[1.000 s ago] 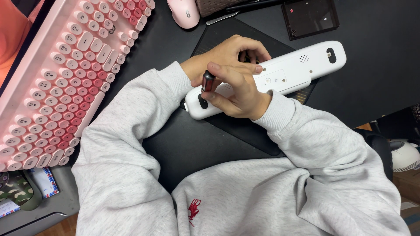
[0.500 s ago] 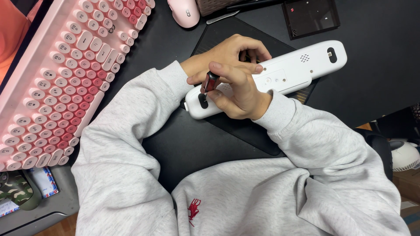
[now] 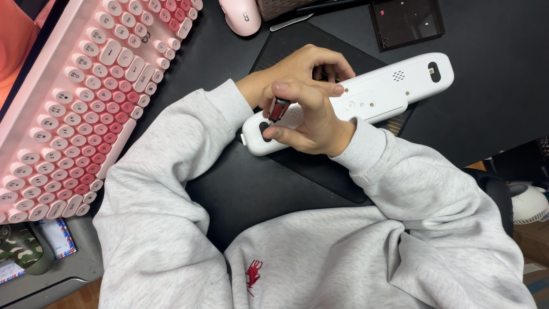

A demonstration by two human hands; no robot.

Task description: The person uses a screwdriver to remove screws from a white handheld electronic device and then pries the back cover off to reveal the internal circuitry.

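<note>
A long white plastic device (image 3: 394,86) lies face down on a dark mat (image 3: 320,166) on the black desk. My right hand (image 3: 309,117) is closed around a small screwdriver with a red and black handle (image 3: 278,109), held upright over the device's near end. My left hand (image 3: 300,66) rests behind it with its fingers pressing on the device's upper edge. Both arms are in light grey sleeves. The screwdriver's tip is hidden by my fingers.
A pink keyboard with round keys (image 3: 86,91) runs along the left. A pink mouse (image 3: 240,14) lies at the top. A small black square tray (image 3: 407,22) sits at the top right. A white round object (image 3: 529,203) is below the desk edge at right.
My right hand has shifted slightly on the screwdriver handle, as if turning it. The device and left hand stay in place.
</note>
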